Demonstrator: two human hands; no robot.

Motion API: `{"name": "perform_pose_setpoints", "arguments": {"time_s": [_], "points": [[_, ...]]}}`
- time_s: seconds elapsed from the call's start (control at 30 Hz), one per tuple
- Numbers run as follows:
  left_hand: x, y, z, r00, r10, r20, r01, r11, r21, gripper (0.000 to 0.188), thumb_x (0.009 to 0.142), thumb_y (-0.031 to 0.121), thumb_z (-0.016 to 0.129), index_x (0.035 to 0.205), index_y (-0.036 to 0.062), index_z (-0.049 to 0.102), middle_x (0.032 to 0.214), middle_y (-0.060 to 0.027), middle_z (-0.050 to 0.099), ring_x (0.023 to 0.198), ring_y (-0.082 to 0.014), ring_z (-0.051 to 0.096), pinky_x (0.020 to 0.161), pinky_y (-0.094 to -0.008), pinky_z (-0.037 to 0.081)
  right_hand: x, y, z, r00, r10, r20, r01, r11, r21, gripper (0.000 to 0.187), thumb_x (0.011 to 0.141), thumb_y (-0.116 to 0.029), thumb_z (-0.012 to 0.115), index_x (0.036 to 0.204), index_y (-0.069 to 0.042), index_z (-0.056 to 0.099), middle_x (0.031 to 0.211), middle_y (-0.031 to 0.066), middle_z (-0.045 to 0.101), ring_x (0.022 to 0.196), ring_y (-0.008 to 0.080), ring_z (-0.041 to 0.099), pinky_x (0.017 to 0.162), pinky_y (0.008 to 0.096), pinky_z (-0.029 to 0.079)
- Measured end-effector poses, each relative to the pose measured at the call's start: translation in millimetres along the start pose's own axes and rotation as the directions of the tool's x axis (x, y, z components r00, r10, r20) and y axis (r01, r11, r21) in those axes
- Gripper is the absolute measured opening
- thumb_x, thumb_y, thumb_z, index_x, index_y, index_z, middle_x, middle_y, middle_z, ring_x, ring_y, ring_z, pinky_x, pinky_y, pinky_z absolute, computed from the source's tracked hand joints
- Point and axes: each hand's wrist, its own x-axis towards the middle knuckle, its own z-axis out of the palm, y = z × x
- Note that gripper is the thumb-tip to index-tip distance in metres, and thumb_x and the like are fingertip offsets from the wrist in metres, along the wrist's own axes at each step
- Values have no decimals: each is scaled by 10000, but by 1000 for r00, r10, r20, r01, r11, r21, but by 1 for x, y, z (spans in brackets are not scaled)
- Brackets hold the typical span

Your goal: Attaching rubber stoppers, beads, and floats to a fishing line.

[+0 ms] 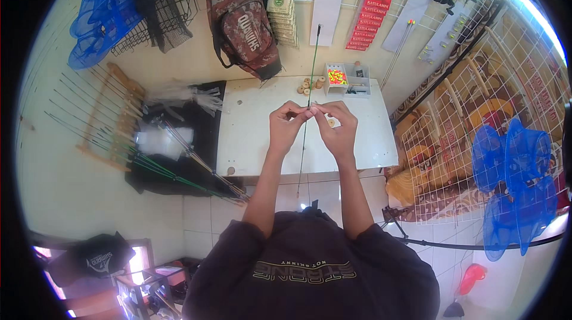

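we pinch the thin green rod (309,91) between both grips, left hand (286,125) and right hand (337,128) level, its long axis running near-to-far over the white tabletop (250,135).

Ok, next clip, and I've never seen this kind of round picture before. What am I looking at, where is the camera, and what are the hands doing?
There is no machine here. A person wears a wide fisheye camera on the head, looking down, so the picture is round and straight edges bend near its rim. The forearms come in from the bottom edge. The left hand and right hand meet over a white table, fingertips pinched together around a thin dark rod that runs up across the table; exactly what the fingertips grip there is too small to tell. On the table's far side lie some small wooden spools and a small compartment box with orange and yellow bits. To the left, thin green rods lie on a dark mat. Blue nets hang at right.
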Motion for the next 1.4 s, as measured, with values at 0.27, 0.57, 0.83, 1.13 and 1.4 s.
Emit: {"name": "perform_pose_setpoints", "arguments": {"time_s": [0.27, 0.57, 0.83, 1.13, 1.4], "points": [[1, -3, -2, 1000, 16, 9, -16, 1000, 23, 104, 781, 32, 740, 762, 21, 638, 755, -17, 622, 715, -69, 569, 676, -219, 476, 1, 0, 2, 998, 55, 11, -55, 998, 14, 183, 756, 2, 710, 929, -55, 729, 805, 74, 675, 747, 171, 601, 681, 278, 480], [3, -8, -1, 996, 91, -15, -89, 994, 70, 123, 791, -17, 706, 730, 2, 601, 727, -9, 584, 657, -61, 531, 617, -212, 433, 2, -1, 7, 999, -36, -11, 35, 998, -56, 173, 753, -20, 720, 922, -56, 723, 771, 61, 654, 694, 168, 583, 638, 285, 469], [1, -8, 9, 982, 186, -28, -175, 955, 238, 99, 797, -84, 641, 766, -22, 571, 758, -36, 561, 707, -87, 519, 673, -228, 430, 0, 1, 20, 974, -162, -158, 126, 968, -219, 155, 699, -7, 719, 848, -21, 678, 732, 62, 628, 663, 182, 578, 595, 301, 474], [0, -5, 18, 964, 262, -50, -242, 939, 245, 97, 751, -78, 646, 725, -10, 582, 680, -29, 521, 599, -93, 460, 568, -235, 376, 0, 1, 28, 949, -169, -267, 114, 971, -209, 140, 690, 43, 695, 754, -4, 579, 678, 75, 552, 628, 197, 539, 560, 314, 433], [0, -5, 19, 970, 233, -62, -218, 958, 184, 89, 745, -75, 649, 738, -9, 590, 681, -29, 510, 610, -91, 458, 575, -229, 378, -1, 2, 28, 962, -60, -266, 55, 998, -24, 73, 777, 7, 655, 802, -19, 592, 744, 69, 583, 665, 165, 516, 589, 277, 412]]}}
